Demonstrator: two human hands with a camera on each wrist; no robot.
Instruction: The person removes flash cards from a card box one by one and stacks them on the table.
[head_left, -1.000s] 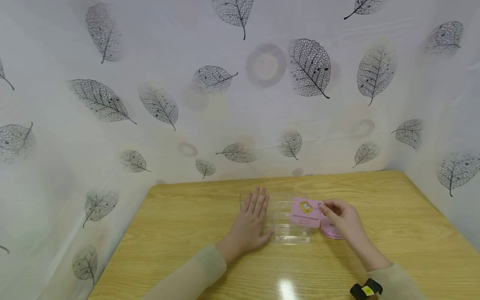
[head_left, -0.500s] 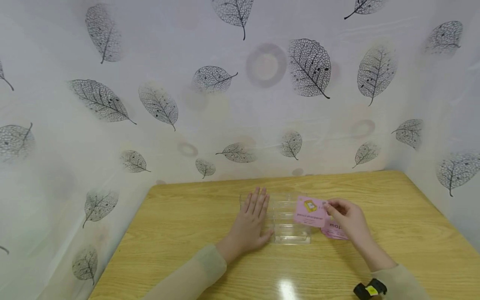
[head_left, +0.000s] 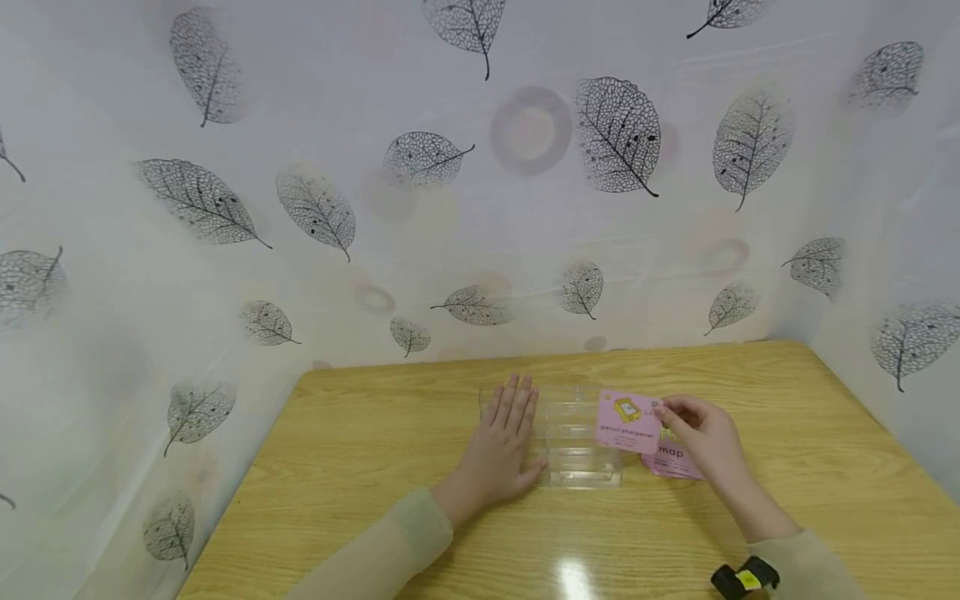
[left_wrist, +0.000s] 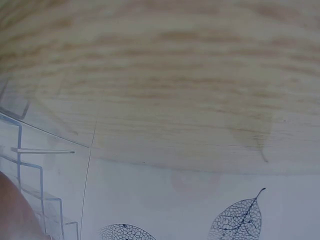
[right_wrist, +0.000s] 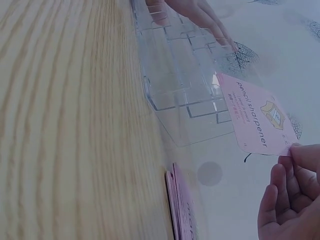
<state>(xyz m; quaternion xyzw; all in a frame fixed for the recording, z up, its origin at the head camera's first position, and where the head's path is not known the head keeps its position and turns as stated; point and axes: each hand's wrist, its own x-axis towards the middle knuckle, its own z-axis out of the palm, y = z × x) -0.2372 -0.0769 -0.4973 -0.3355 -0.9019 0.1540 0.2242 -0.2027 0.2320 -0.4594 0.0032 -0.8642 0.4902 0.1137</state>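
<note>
A clear stepped plastic stand [head_left: 585, 455] sits on the table, and my left hand [head_left: 497, 454] rests on its left part with straight fingers. In the left wrist view the stand's stepped side [left_wrist: 42, 185] shows beside a bit of that hand [left_wrist: 17, 212]. My right hand [head_left: 701, 435] pinches a pink pencil sharpener flash card [head_left: 628, 423] by its right edge, between thumb and fingers. The card is raised and faces me, overlapping the stand's right side in the head view. Below the right hand lies a stack of pink flash cards [head_left: 670, 461], topped by one reading "map".
The wooden table [head_left: 360, 433] runs back to a pale curtain [head_left: 480, 225] printed with leaves, which also closes in both sides. A black strap with a yellow patch [head_left: 746, 579] is at the right sleeve.
My right hand has drawn the pencil sharpener card rightward and slightly up, away from the middle of the stand. More of the "map" card now shows. The left hand has stayed in place.
</note>
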